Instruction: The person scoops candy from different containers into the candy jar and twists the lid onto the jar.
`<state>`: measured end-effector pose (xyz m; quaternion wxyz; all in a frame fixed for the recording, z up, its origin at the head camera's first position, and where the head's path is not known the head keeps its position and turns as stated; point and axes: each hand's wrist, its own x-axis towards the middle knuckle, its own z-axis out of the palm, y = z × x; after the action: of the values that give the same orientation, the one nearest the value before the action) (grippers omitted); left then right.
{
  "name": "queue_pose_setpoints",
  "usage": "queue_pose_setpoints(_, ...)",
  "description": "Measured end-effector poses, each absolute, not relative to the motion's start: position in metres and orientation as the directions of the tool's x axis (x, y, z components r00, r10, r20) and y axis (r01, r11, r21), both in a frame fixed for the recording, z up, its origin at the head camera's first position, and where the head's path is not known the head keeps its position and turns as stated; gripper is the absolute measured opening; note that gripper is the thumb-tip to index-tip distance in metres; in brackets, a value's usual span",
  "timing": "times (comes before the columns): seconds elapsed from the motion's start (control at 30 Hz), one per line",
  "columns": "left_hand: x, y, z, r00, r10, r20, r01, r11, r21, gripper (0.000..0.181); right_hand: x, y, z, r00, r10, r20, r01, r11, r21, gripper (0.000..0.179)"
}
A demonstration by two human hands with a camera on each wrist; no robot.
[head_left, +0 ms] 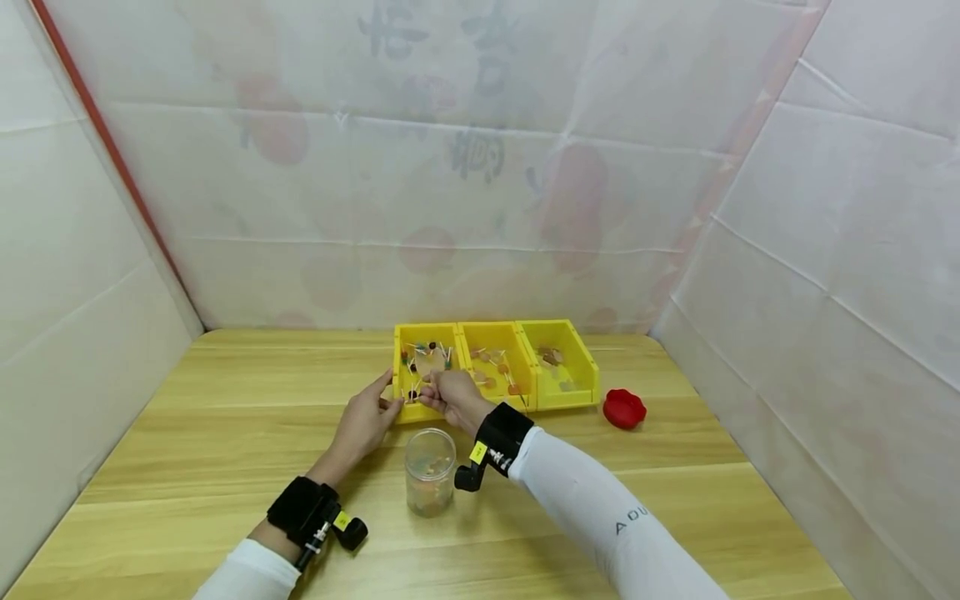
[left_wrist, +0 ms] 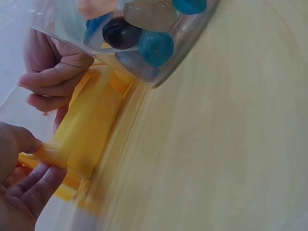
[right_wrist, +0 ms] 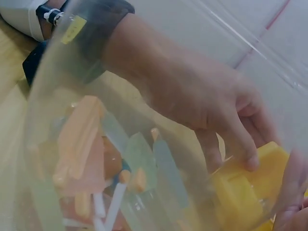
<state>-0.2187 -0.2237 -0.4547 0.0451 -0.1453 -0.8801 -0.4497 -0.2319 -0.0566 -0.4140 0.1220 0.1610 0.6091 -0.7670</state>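
My left hand (head_left: 365, 419) pinches the front left corner of a yellow three-part bin (head_left: 456, 409), thumb and fingers on either side of its wall in the left wrist view. Over the front of the left compartment is my right hand (head_left: 455, 395), fingers bent down toward the small pieces there. Whether it holds one is hidden. That compartment has several white-stick pieces with dark, green and red round heads (head_left: 432, 345), around a flat beige piece (head_left: 429, 363). A clear jar (head_left: 431, 467) with colourful small pieces stands upright on the table, between my wrists.
Orange-headed stick pieces (head_left: 513, 388) lie in the middle compartment, brown pieces (head_left: 551, 357) in the right one. A red scalloped lid (head_left: 624, 409) rests right of the bin on the wooden table (head_left: 247, 425). White sheeting (head_left: 420, 192) encloses the back and sides.
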Motion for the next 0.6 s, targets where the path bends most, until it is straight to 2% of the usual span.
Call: queue_pose_setpoints(0.6,-0.22,-0.2251,-0.46,-0.935,0.239,0.261,0.353,0.572,0.741,0.06,-0.2273,-0.0466,-0.4212,-0.902,-0.11,-0.418,0.432,-0.21,-0.877,0.03)
